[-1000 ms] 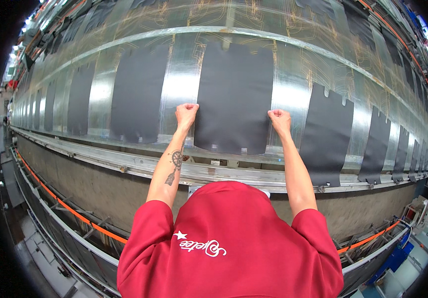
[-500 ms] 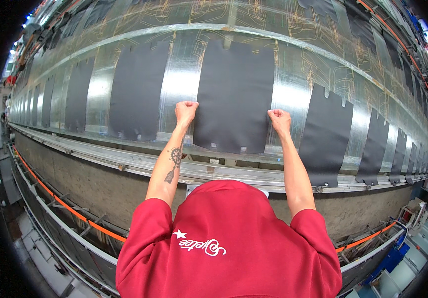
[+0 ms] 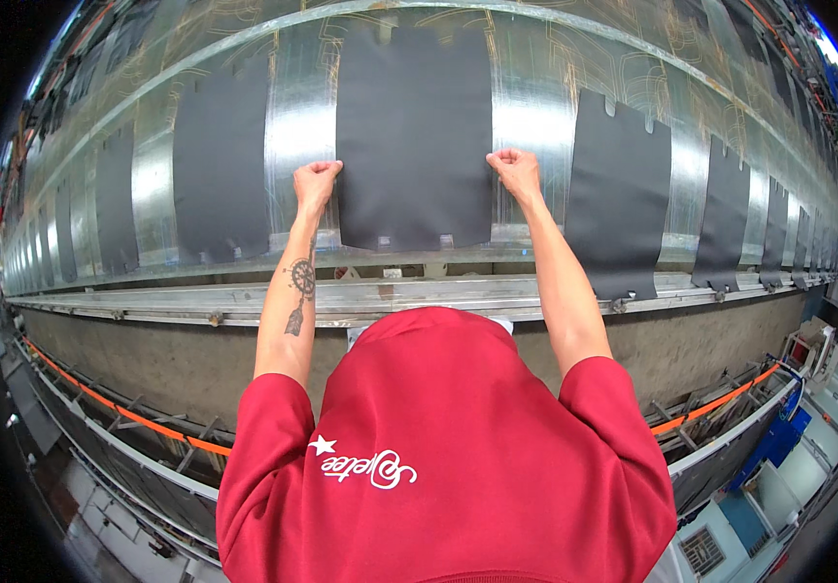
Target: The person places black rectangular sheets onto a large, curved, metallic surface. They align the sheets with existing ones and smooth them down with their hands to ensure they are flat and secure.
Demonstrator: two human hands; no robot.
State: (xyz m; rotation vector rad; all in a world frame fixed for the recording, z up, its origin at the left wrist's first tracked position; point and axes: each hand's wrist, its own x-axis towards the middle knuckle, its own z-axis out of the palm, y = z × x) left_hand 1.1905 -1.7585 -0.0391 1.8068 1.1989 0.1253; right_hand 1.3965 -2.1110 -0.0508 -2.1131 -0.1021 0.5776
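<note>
A dark grey flexible sheet with notched ends lies flat on the shiny translucent, line-marked table surface in front of me. On its left edge, my left hand is closed in a pinch. My right hand pinches the opposite edge at about the same height, fingertips curled together. Similar sheets lie spaced to the left and right, the right one bending down over the front rail at its lower end.
A metal rail runs along the near edge, above a grimy concrete-like strip and orange bars. My red shirt fills the lower middle. Blue and pale machine parts stand at lower right.
The table, sheets and my arms all sit higher and slightly further left in the picture, as the view has shifted. Both hands keep their pinch on the same sheet.
</note>
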